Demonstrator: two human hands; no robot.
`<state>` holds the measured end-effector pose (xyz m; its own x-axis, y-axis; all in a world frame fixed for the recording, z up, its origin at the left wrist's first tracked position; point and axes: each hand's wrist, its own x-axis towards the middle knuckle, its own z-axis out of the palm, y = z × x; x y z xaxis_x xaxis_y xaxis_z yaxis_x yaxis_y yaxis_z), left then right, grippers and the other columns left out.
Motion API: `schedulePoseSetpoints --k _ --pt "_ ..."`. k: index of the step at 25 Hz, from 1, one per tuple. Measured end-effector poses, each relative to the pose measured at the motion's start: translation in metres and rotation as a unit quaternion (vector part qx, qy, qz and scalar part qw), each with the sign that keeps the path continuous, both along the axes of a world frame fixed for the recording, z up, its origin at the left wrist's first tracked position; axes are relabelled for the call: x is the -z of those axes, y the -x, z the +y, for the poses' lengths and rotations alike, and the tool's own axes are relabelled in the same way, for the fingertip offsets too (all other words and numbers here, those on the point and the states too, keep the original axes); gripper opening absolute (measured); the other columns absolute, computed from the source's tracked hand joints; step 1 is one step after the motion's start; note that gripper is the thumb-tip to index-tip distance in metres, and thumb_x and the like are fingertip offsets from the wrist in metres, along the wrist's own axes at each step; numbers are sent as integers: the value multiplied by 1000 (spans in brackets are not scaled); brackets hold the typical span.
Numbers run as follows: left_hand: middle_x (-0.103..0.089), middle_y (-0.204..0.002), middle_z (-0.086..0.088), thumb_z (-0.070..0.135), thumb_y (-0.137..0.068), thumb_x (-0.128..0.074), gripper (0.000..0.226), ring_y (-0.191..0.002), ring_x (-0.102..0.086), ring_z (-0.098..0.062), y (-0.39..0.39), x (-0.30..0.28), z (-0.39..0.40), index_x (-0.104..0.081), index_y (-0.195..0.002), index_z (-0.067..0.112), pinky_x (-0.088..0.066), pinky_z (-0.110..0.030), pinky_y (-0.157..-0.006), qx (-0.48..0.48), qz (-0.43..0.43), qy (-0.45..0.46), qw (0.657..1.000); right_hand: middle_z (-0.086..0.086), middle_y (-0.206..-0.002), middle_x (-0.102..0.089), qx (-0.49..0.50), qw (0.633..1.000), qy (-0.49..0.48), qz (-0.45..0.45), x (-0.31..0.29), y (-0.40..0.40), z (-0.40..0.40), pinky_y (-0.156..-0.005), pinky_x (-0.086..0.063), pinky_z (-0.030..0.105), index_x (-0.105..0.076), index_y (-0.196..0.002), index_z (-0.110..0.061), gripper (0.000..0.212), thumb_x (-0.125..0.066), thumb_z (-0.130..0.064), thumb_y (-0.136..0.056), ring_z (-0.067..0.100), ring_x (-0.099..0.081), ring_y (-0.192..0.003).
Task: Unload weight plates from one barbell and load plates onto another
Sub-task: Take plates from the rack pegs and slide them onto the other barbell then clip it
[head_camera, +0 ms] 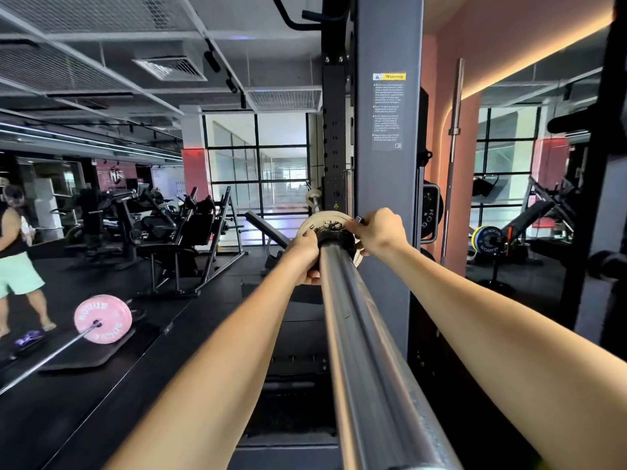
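A steel barbell sleeve (366, 351) runs from the bottom of the head view up to a small cream weight plate (320, 218) at the rack. A black collar (334, 237) sits on the sleeve against the plate. My left hand (305, 252) grips the collar from the left and below. My right hand (380, 230) pinches the collar's lever at its upper right. A second barbell (51, 357) lies on the floor at the left with a pink plate (101, 318) on its end.
The grey rack upright (386, 164) stands right behind the plate. A black plate (431, 212) hangs on the rack's right side, beside an upright bar (453, 157). A person (17, 259) stands far left. Benches and machines (183, 239) fill the middle distance.
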<state>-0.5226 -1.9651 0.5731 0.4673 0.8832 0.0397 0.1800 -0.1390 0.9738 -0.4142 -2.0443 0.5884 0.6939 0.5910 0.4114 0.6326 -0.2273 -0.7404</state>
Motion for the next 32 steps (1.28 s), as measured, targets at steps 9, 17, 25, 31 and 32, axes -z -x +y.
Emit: schedulePoseSetpoints --k 9,17,25,31,32 --pt "-57 -79 -16 36 -104 -29 40 -73 -57 -26 -3 2 4 -47 -78 11 -54 -39 -68 29 -43 53 997 -4 -72 -42 -112 988 95 -52 -13 18 1 -51 -54 33 -62 -99 -17 53 -23 -54 -100 26 -53 -77" --pt "-70 -86 -14 61 -91 -33 63 -76 -66 -27 0 -1 2 -67 -110 11 -60 -45 -70 81 -38 78 993 4 -111 -55 -147 986 76 -9 -11 12 8 -60 -58 34 -56 -132 -17 45 -34 -42 -101 26 -55 -97" --pt "-74 -87 -8 66 -84 -42 58 -74 -70 -24 -2 -11 -3 -68 -107 20 -57 -38 -71 99 -54 86 990 21 -83 -72 -34 992 -9 124 10 -1 4 -72 -61 42 -68 -98 7 26 -52 -7 -83 33 -73 -70" --pt "-74 -88 -9 57 -89 -44 48 -79 -71 -25 -3 -6 2 -64 -115 22 -57 -36 -62 91 -65 88 990 19 -88 -71 11 995 -5 98 11 2 13 -70 -62 41 -67 -94 3 26 -45 -7 -84 32 -73 -65" --pt "-73 -91 -9 56 -90 -42 49 -82 -71 -25 -3 -5 3 -62 -118 21 -57 -36 -62 90 -63 82 991 19 -87 -71 12 995 -4 96 10 2 13 -71 -62 41 -67 -92 3 26 -45 -7 -83 32 -73 -65"
